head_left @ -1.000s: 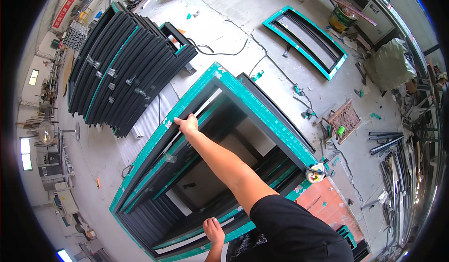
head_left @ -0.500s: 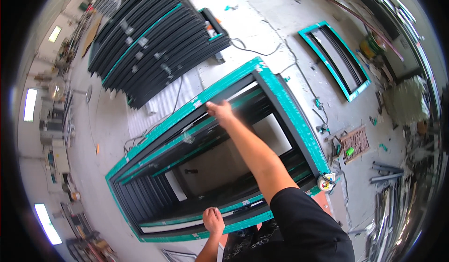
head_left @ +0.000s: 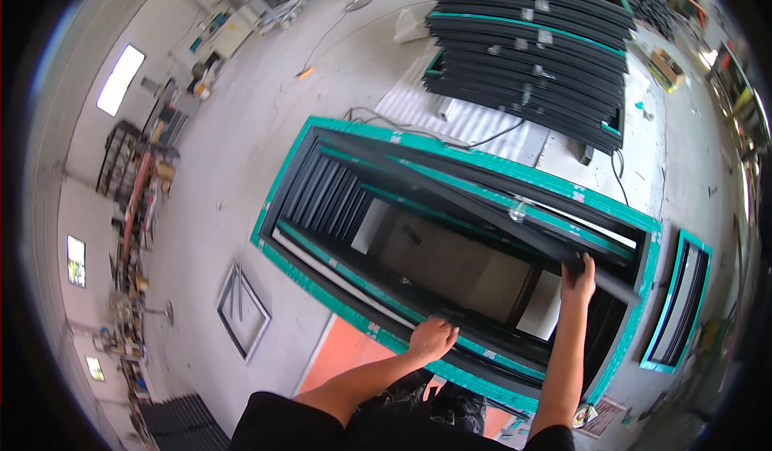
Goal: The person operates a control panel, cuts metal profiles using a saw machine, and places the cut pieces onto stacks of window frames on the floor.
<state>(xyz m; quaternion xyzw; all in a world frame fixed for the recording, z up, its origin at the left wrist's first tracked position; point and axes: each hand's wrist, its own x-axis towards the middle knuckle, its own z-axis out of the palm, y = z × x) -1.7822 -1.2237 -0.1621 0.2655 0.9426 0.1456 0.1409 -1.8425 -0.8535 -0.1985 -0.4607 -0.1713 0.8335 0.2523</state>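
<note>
A large black rectangular frame with green tape along its faces [head_left: 618,370] lies in front of me, on top of others like it. My right hand [head_left: 577,278] is closed round a long black bar [head_left: 482,210]. The bar slants across the frame's opening from the far left corner to the right side, and its ends are blurred. Over the near rail, my left hand [head_left: 433,340] is curled closed; what its fingers hold, if anything, is hidden. A clear plastic scrap [head_left: 519,210] sits on a taped rail inside the opening.
Beyond the frame rises a tall stack of black frames [head_left: 527,65] on a white striped sheet [head_left: 402,101]. To the right lies a smaller green-taped frame [head_left: 682,302]. A bare metal frame [head_left: 243,313] is on the floor at left. A tape roll [head_left: 585,415] is by the near right corner.
My view has swung to the left. My right hand has come off the far rail and now holds the black bar across the opening. My left hand stays at the near rail.
</note>
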